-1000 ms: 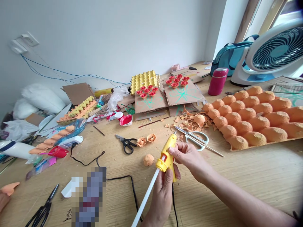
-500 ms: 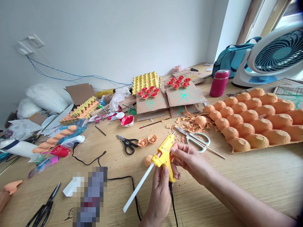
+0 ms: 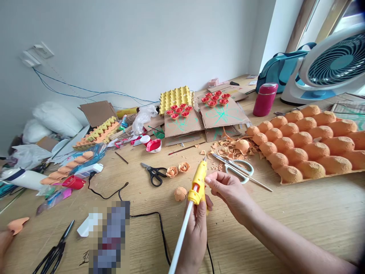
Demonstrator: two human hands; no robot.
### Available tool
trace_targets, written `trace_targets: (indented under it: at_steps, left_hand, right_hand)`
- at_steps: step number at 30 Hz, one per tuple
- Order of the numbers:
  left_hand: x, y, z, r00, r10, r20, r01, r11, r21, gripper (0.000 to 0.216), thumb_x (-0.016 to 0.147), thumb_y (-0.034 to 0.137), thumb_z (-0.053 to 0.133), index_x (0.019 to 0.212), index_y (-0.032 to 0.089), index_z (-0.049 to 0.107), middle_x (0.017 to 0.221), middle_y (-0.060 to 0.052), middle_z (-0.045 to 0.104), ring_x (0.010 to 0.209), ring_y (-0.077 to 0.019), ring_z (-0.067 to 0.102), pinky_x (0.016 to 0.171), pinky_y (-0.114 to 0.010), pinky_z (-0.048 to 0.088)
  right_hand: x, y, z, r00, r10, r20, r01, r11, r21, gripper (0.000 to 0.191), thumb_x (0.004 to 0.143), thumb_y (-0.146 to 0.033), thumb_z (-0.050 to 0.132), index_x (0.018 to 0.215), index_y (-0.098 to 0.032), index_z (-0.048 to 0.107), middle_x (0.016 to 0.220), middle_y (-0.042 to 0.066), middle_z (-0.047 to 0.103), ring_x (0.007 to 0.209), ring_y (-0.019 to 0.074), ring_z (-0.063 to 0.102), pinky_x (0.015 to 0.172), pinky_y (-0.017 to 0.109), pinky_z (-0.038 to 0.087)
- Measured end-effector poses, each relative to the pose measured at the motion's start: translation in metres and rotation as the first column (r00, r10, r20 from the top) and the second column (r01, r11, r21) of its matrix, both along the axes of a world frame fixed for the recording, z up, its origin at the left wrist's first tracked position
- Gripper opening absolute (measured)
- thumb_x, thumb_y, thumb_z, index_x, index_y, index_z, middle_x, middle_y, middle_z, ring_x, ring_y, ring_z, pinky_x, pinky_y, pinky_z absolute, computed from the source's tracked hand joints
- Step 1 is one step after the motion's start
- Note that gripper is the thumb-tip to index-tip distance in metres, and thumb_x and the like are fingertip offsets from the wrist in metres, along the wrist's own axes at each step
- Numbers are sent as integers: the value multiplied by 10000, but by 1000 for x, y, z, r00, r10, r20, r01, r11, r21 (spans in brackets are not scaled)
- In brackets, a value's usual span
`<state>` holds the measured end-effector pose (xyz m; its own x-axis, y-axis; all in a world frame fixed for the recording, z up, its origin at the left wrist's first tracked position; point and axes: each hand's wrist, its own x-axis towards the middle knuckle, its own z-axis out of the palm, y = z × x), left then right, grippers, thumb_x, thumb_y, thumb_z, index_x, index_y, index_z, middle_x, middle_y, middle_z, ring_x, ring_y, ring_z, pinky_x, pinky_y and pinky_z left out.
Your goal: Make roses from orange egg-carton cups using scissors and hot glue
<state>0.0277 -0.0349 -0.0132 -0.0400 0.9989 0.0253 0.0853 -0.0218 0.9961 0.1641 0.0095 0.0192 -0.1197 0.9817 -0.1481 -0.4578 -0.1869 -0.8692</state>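
Note:
My left hand (image 3: pixel 194 236) is wrapped round the handle of a yellow hot glue gun (image 3: pixel 199 177), its nozzle pointing away from me. A long white glue stick (image 3: pixel 182 232) sticks out of the gun's back towards me. Thumb and finger of my right hand (image 3: pixel 230 194) are pinched together right beside the gun's barrel; what they hold, if anything, is hidden. Just left of the gun lies an orange egg-carton cup (image 3: pixel 180 194), turned over. Beyond it are two orange carton flowers (image 3: pixel 172 171) and black-handled scissors (image 3: pixel 155 175).
On the right lies a large orange egg tray (image 3: pixel 310 144), with white-handled scissors (image 3: pixel 236 169) and carton scraps near it. Cardboard pieces (image 3: pixel 222 114) with red flowers stand behind. The black cord (image 3: pixel 159 224) crosses the table. Another person's hand (image 3: pixel 4 241) is by an orange piece at left.
My left hand has turned the glue gun so its barrel points more straight ahead, and the glue stick has swung right. My right hand's fingers remain pinched beside the barrel.

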Motion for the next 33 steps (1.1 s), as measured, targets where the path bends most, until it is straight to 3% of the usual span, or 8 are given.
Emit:
trace_targets:
  at_steps: [5,10,13,15,20,25,30,33]
  left_hand:
    - [2,2,15,994,-29,-107,40,995,94,411,943,604,533,987,215,657,805,-37,617,761,-194,590,742,-291,505]
    - [2,3,15,997,-44,-71,50,995,88,403,921,616,565,974,228,659,805,-33,610,777,-196,583,779,-299,497]
    - [2,3,5,998,-30,51,30,1000,8,396,895,616,613,969,231,673,804,-24,617,788,-183,568,839,-292,482]
    - [1,4,2,975,-51,217,65,996,-61,381,911,591,613,1007,226,666,792,-15,602,770,-165,545,842,-284,477]
    - [1,9,13,786,-70,614,211,964,-160,383,935,544,604,1084,192,640,763,-6,546,672,-125,473,656,-242,471]
    - [-2,13,21,683,-40,730,253,950,-185,390,911,523,654,1120,195,642,721,6,524,645,-109,452,591,-206,449]
    - [-3,13,20,675,-9,738,234,951,-202,379,902,503,676,1109,189,636,756,-6,532,666,-114,455,618,-223,483]
    - [-3,12,20,698,-7,716,224,952,-209,370,878,495,709,1064,184,634,837,-26,559,693,-117,485,660,-245,505]
  right_hand:
    - [3,2,-2,995,-68,70,71,996,-52,383,673,-477,870,657,-159,657,588,-52,548,557,79,402,574,242,320]
    - [2,0,10,1000,0,-18,0,1000,8,367,729,-495,815,707,-185,619,604,-66,512,509,88,444,523,247,338]
    - [5,-3,15,986,85,-147,-70,992,102,305,823,-451,749,755,-211,573,645,-66,513,493,109,499,497,259,369]
    - [9,-3,15,966,98,-237,-65,987,144,249,879,-394,701,775,-214,563,671,-55,522,541,116,516,538,262,409]
    - [20,1,15,934,126,-334,-77,985,156,296,907,-361,670,711,-193,525,679,-46,467,582,97,402,628,248,418]
    - [24,3,14,953,155,-258,-126,984,127,477,902,-434,697,585,-199,428,562,-81,351,507,78,281,576,235,378]
    - [23,8,6,975,125,-183,-107,989,104,372,813,-448,810,680,-177,592,638,-37,560,619,95,508,680,230,446]
    - [24,11,1,974,119,-191,-101,990,102,322,823,-438,808,731,-178,642,705,-27,606,680,102,576,745,241,482]
